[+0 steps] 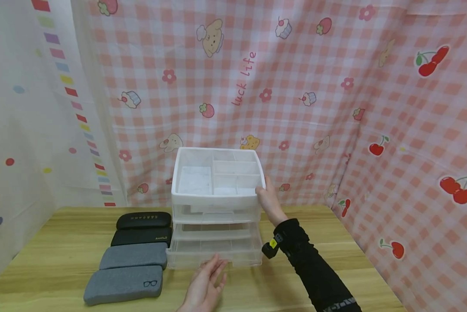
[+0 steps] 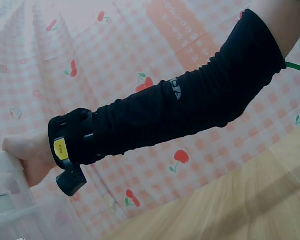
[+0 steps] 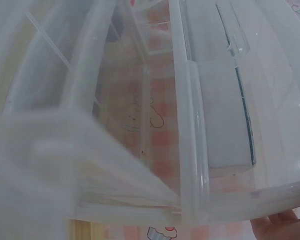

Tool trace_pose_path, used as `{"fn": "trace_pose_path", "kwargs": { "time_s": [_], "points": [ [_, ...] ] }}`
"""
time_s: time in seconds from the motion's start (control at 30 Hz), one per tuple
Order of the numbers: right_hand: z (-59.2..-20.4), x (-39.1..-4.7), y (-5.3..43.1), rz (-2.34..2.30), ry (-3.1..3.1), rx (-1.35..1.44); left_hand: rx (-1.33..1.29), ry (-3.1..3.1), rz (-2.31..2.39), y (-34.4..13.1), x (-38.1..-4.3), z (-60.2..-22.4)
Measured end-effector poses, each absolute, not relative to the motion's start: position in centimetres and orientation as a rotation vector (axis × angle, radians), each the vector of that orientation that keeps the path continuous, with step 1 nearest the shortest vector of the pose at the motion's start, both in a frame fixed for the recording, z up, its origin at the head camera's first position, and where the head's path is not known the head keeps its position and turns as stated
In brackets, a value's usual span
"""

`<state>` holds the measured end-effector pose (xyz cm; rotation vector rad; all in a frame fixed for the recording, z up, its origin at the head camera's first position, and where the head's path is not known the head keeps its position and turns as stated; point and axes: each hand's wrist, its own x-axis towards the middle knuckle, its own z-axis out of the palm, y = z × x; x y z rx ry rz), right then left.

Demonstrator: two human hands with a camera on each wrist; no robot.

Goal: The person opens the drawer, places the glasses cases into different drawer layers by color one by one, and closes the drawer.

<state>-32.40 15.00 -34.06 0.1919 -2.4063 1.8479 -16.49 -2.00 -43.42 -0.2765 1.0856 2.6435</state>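
Observation:
A white and clear plastic drawer organizer [image 1: 218, 199] stands on the wooden table, with a divided open tray on top. Its clear bottom drawer [image 1: 194, 259] sticks out at the front. My right hand [image 1: 270, 201] grips the organizer's upper right side, thumb over the rim; in the right wrist view, part of that hand [image 3: 282, 225] shows at the lower right edge. At the bottom drawer's front edge is my left hand [image 1: 205, 284], fingers loosely extended and fingertips right at the drawer front. The left wrist view shows the black-sleeved right arm [image 2: 160, 117] reaching to the organizer.
Left of the organizer, glasses cases lie in a column: a black one [image 1: 144, 220] at the back, another black case [image 1: 140, 236], a grey case [image 1: 134, 255], and a grey case with a glasses print [image 1: 124, 284] nearest. Patterned cloth [image 1: 296, 138] hangs behind and to the right.

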Motion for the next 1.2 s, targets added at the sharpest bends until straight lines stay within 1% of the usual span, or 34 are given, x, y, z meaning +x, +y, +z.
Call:
{"fn": "trace_pose_path", "kwargs": {
  "time_s": [0.5, 0.73, 0.93, 1.1, 1.2],
  "points": [
    [-33.3, -32.1, 15.3, 1.845, -2.493, 0.196, -0.277, 1.172, 2.568, -1.8, -15.0, -43.8],
    [-34.0, -32.5, 15.6, 1.83, -2.483, 0.192, -0.266, 1.194, 2.542, -1.5, -14.5, -44.4],
    [-34.1, -32.5, 15.5, 1.835, -2.465, 0.192, -0.174, 1.291, 2.453, -1.9, -14.3, -45.1],
    [-34.0, -32.3, 15.4, 1.839, -2.471, 0.191, -0.069, 1.525, 2.217, -3.4, -14.5, -46.1],
    [-33.9, -32.3, 15.4, 1.843, -2.466, 0.193, 0.046, 1.676, 2.049, -5.0, -14.9, -47.0]
  ]
}}
